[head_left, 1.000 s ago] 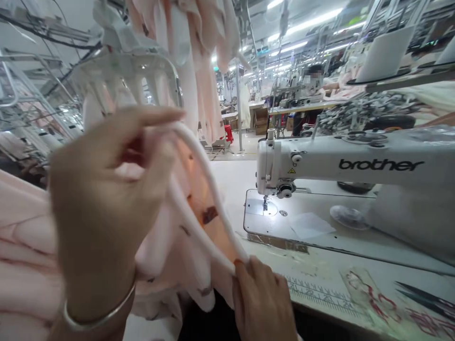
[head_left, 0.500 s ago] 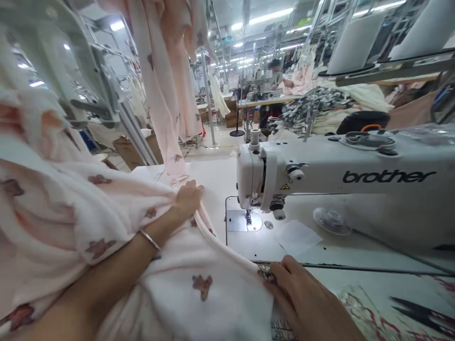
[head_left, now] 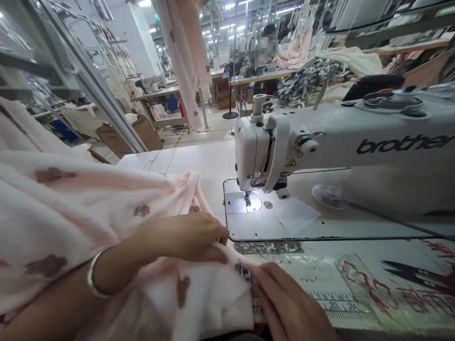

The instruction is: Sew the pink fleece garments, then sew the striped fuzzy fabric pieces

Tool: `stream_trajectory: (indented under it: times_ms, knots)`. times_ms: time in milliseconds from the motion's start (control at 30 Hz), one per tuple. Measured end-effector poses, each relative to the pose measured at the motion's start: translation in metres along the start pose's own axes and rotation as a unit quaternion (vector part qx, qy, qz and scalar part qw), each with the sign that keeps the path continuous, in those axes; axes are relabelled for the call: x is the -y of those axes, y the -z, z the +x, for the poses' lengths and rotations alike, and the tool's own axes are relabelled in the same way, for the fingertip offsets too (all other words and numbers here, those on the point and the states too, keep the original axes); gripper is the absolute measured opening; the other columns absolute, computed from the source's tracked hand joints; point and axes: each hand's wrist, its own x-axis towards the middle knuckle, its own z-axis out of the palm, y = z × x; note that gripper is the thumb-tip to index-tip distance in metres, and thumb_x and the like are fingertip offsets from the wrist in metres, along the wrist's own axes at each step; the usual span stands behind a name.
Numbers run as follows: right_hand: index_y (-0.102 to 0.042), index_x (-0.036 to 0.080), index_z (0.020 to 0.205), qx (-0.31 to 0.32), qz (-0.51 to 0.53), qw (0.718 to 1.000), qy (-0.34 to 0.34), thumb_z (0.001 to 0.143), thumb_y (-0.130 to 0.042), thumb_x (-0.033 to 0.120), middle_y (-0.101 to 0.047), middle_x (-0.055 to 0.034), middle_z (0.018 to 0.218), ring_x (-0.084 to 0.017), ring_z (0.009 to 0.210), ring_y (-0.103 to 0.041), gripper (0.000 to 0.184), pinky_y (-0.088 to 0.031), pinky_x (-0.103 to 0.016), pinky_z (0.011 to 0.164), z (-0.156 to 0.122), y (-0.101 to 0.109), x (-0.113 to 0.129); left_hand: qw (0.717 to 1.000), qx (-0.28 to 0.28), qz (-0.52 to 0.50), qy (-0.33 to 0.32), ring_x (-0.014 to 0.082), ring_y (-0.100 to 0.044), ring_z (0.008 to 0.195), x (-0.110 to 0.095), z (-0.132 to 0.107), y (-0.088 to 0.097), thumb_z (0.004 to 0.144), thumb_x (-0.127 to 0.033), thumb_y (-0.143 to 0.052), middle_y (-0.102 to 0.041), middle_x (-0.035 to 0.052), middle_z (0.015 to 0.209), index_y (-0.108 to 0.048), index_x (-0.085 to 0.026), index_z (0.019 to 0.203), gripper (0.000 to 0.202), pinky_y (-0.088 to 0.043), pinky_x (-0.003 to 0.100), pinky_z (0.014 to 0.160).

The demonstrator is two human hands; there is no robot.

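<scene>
Pale pink plush fabric, printed with brown bear-like motifs, lies bunched across the left of the sewing table and down over its front edge, to the left of the needle plate and apart from it. The left hand, a silver bangle at its wrist, pinches a fold of the fabric's edge between thumb and fingers. The right hand has its bent fingers against the same edge, nearer the front; how far they close on it cannot be told. Beyond stands a white Brother sewing machine, its presser foot lit from above. A white paper piece lies right of the foot. Along the front edge run a measuring scale and, farther right, dark-bladed thread snips. Behind, pink cloth hangs; a person sits in the distance.
</scene>
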Motion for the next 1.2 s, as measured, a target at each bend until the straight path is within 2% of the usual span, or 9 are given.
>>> stream_trajectory:
  times_ms: [167, 333, 433, 533, 667, 767, 867, 1000, 1200]
  knots:
    - [-0.047, 0.023, 0.079, 0.032, 0.025, 0.994, -0.106, 0.087, -0.045, 0.025, -0.06, 0.0016, 0.073, -0.015, 0.067, -0.059, 0.008, -0.045, -0.025, 0.058, 0.019, 0.014, -0.012, 0.998, 0.03, 0.053, 0.014, 0.0197, -0.06, 0.075, 0.001, 0.017, -0.007, 0.085, -0.027, -0.052, -0.065, 0.0033, 0.076, -0.061, -0.017, 0.078, 0.016, -0.04, 0.028, 0.065]
    - [-0.047, 0.022, 0.075, 0.04, 0.029, 0.996, -0.072, 0.083, -0.044, 0.015, -0.055, -0.0009, 0.08, -0.016, 0.075, -0.056, 0.011, -0.043, -0.027, 0.062, 0.027, 0.019, -0.004, 0.994, 0.079, 0.073, 0.032, 0.0193, -0.059, 0.072, -0.005, 0.004, 0.005, 0.083, -0.033, -0.055, -0.064, 0.0025, 0.072, -0.062, -0.018, 0.075, 0.019, -0.039, 0.028, 0.065]
    - [-0.047, 0.021, 0.071, 0.02, 0.002, 0.997, -0.068, 0.079, -0.048, 0.01, -0.052, -0.0033, 0.084, -0.018, 0.081, -0.054, 0.014, -0.044, -0.028, 0.064, 0.035, 0.01, -0.007, 0.992, 0.022, 0.094, 0.075, 0.0208, -0.058, 0.072, -0.004, 0.01, -0.005, 0.079, -0.033, -0.06, -0.063, 0.0043, 0.077, -0.06, -0.015, 0.077, 0.018, -0.041, 0.032, 0.069]
    - [-0.048, 0.02, 0.071, 0.04, -0.007, 0.998, -0.054, 0.074, -0.051, 0.005, -0.052, -0.0035, 0.083, -0.02, 0.083, -0.051, 0.016, -0.043, -0.032, 0.068, 0.041, 0.002, -0.01, 0.995, -0.066, 0.068, 0.032, 0.0232, -0.055, 0.089, -0.005, 0.02, -0.021, 0.073, -0.037, -0.07, -0.059, 0.0073, 0.096, -0.057, -0.015, 0.094, 0.034, -0.042, 0.032, 0.076]
    - [-0.046, 0.02, 0.068, 0.05, 0.009, 0.998, -0.046, 0.07, -0.049, 0.0, -0.053, -0.0015, 0.077, -0.019, 0.081, -0.05, 0.019, -0.041, -0.033, 0.07, 0.045, 0.008, -0.01, 0.998, -0.041, 0.026, -0.05, 0.0213, -0.052, 0.094, -0.007, 0.024, -0.028, 0.078, -0.031, -0.067, -0.056, 0.0083, 0.096, -0.055, -0.014, 0.087, 0.022, -0.042, 0.028, 0.081]
    - [-0.048, 0.02, 0.067, 0.064, 0.05, 0.994, -0.07, 0.072, -0.051, 0.006, -0.056, 0.0009, 0.077, -0.015, 0.075, -0.052, 0.015, -0.041, -0.027, 0.066, 0.048, 0.03, -0.013, 0.997, -0.041, -0.034, -0.048, 0.0183, -0.055, 0.086, -0.01, 0.025, -0.022, 0.085, -0.034, -0.059, -0.059, 0.0056, 0.093, -0.052, -0.015, 0.092, 0.021, -0.042, 0.026, 0.075]
    - [-0.049, 0.02, 0.069, 0.148, 0.199, 0.96, -0.129, 0.077, -0.054, 0.018, -0.061, 0.0019, 0.081, -0.013, 0.073, -0.056, 0.01, -0.041, -0.024, 0.064, 0.051, 0.058, -0.021, 0.994, -0.042, -0.102, -0.014, 0.0157, -0.057, 0.077, -0.015, 0.029, -0.015, 0.083, -0.039, -0.06, -0.062, 0.0012, 0.087, -0.052, -0.018, 0.094, 0.025, -0.038, 0.023, 0.063]
    - [-0.049, 0.019, 0.074, 0.23, 0.353, 0.892, -0.163, 0.079, -0.056, 0.027, -0.057, 0.0032, 0.065, -0.013, 0.068, -0.058, 0.011, -0.04, -0.024, 0.061, 0.053, 0.076, -0.031, 0.986, -0.062, -0.151, 0.01, 0.0146, -0.056, 0.077, -0.021, 0.039, -0.012, 0.078, -0.037, -0.065, -0.062, -0.0016, 0.084, -0.055, -0.02, 0.093, 0.025, -0.036, 0.023, 0.065]
    - [-0.049, 0.018, 0.069, 0.186, 0.322, 0.913, -0.17, 0.074, -0.062, 0.027, -0.05, 0.005, 0.061, -0.009, 0.059, -0.049, 0.017, -0.035, -0.021, 0.053, 0.058, 0.072, -0.034, 0.974, 0.002, -0.224, 0.028, 0.0132, -0.053, 0.073, -0.02, 0.04, -0.006, 0.085, -0.048, -0.051, -0.06, -0.0007, 0.078, -0.063, -0.018, 0.092, 0.034, -0.037, 0.022, 0.062]
